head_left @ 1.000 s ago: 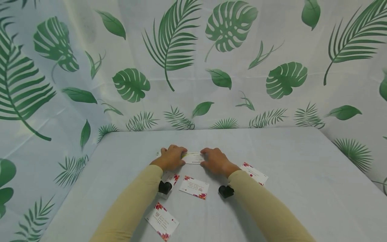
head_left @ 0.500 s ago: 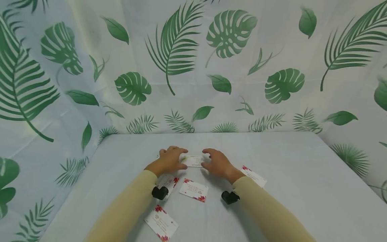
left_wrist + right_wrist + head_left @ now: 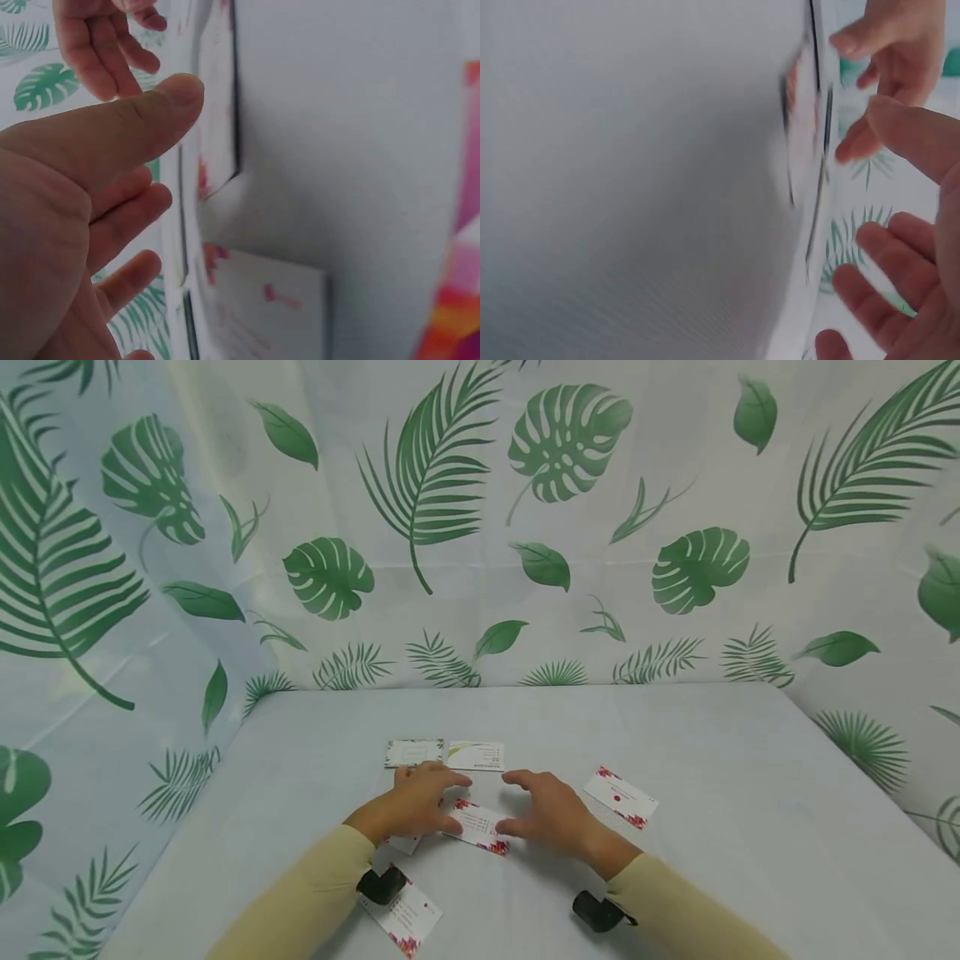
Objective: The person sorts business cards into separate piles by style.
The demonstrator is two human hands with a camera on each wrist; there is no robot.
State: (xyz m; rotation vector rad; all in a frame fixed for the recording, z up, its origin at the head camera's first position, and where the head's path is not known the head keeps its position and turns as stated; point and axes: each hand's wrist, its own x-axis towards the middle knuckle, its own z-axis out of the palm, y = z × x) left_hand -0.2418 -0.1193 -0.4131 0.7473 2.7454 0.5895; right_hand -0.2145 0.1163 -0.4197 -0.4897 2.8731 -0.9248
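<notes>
My left hand (image 3: 418,802) hangs at ten o'clock and my right hand (image 3: 552,814) at three about a red-flowered business card (image 3: 478,825), thumbs spread wide from loosely bent fingers; I cannot tell whether either thumb touches it. The card lies on a pale table (image 3: 697,768), with a yellow-swooshed business card (image 3: 478,757) at its twelve. Beyond, also at twelve, hangs a white cloth backdrop (image 3: 465,572) printed with green monstera and palm leaves.
</notes>
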